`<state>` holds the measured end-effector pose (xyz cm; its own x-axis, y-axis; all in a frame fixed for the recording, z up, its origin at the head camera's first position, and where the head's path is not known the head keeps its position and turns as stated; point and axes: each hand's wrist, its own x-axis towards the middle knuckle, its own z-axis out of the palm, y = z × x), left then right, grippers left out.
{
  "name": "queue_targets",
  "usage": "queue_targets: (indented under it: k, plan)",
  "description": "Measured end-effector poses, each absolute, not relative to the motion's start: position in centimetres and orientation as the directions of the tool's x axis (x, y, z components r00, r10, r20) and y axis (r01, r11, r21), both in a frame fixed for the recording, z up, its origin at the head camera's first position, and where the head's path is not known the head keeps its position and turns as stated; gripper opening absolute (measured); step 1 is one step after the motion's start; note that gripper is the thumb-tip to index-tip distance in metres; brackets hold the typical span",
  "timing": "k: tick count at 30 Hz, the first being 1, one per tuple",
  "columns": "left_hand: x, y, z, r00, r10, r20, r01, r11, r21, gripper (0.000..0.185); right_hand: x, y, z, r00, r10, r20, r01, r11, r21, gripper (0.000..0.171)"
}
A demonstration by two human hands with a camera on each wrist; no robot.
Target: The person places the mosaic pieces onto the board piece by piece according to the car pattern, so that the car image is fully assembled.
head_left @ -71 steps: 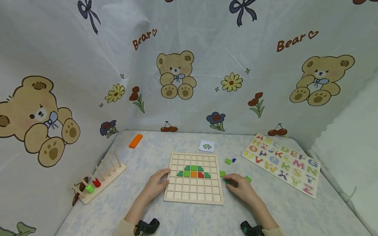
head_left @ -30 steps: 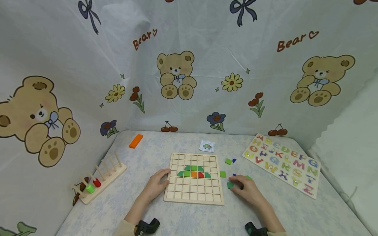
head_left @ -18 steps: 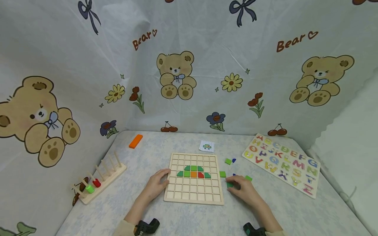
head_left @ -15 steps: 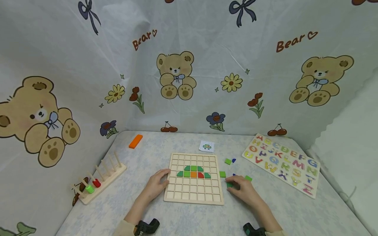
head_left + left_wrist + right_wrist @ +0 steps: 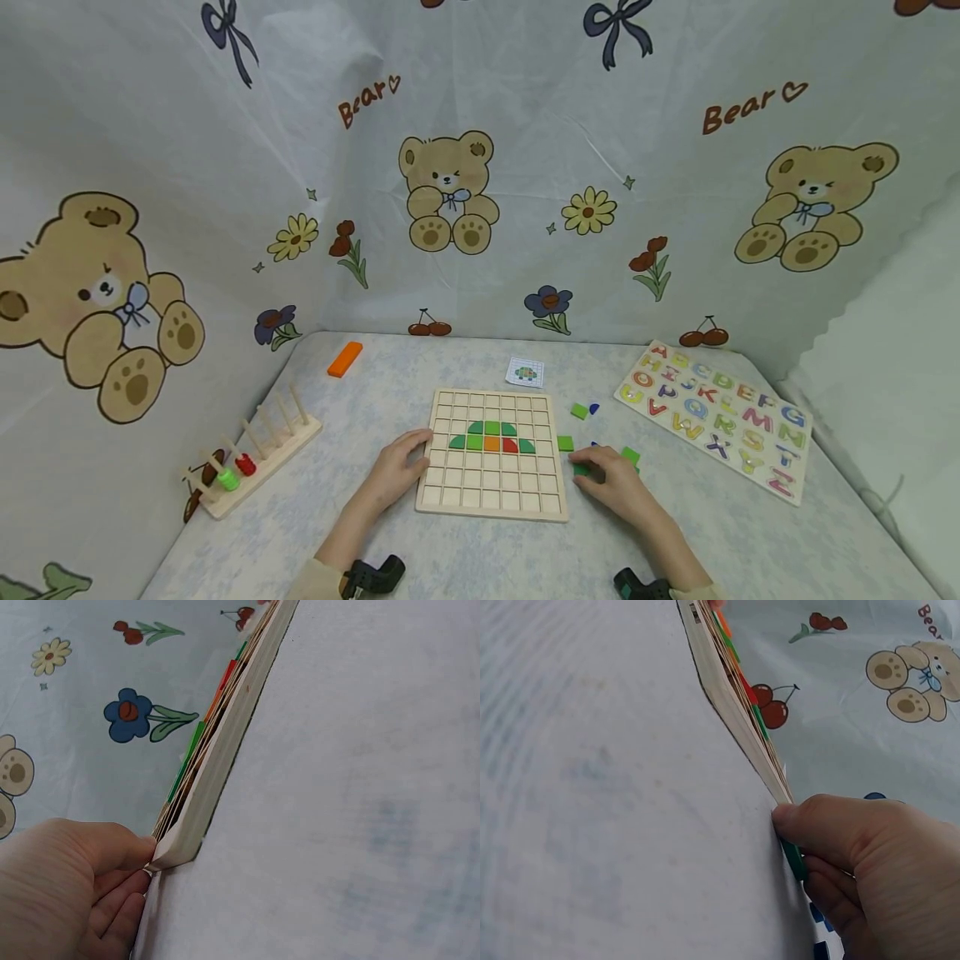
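A square wooden grid board (image 5: pixel 491 492) lies mid-table. Green, orange and red pieces form a dome-like shape in its cells, such as the orange square (image 5: pixel 492 442). My left hand (image 5: pixel 397 467) grips the board's left edge; in the left wrist view the thumb (image 5: pixel 124 847) is on the rim with curled fingers below. To the right of the board, my right hand (image 5: pixel 617 483) holds a dark green piece (image 5: pixel 581 470) at table level. In the right wrist view that green piece (image 5: pixel 793 860) sits between thumb and fingers, its exact shape partly hidden.
Loose light green squares (image 5: pixel 566 443) and a blue piece (image 5: pixel 594 408) lie right of the board. A small pattern card (image 5: pixel 525 372) is behind it. An alphabet board (image 5: pixel 720 417) stands right; a peg rack (image 5: pixel 262 462) and orange block (image 5: pixel 345 359) lie left.
My right hand has shifted slightly left toward the board with the dark green piece. More green shows beyond its knuckles. My left hand has stayed on the board's edge.
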<state>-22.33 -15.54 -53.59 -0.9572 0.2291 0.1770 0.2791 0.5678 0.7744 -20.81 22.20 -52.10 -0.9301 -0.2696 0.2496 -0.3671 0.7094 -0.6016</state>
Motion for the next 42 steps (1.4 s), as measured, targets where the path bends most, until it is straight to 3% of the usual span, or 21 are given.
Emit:
queue_targets:
  k: [14,24,35,42]
  plan:
    - [-22.23,-15.37,-53.50,-0.958,0.226,0.177,0.277,0.568,0.775,0.046,-21.03,21.91,-52.38,-0.965,-0.166,0.202,-0.261,0.652,-0.712,0.026]
    - [-22.20,-15.38,-53.36,-0.958,0.222,0.179,0.276,0.567,0.776,0.045,-21.20,22.03,-52.51,-0.927,-0.258,0.274,-0.374,0.716,-0.590,0.026]
    - [-22.19,-15.32,-53.56,-0.959,0.226,0.171,0.273,0.575,0.771,0.045,-20.96,22.29,-52.62,-0.960,-0.182,0.214,-0.278,0.724,-0.631,0.027]
    - [-22.23,-15.41,-53.42,-0.959,0.225,0.171,0.272,0.577,0.770,0.046,-21.09,22.53,-52.69,-0.941,-0.164,0.296,-0.321,0.714,-0.622,0.022]
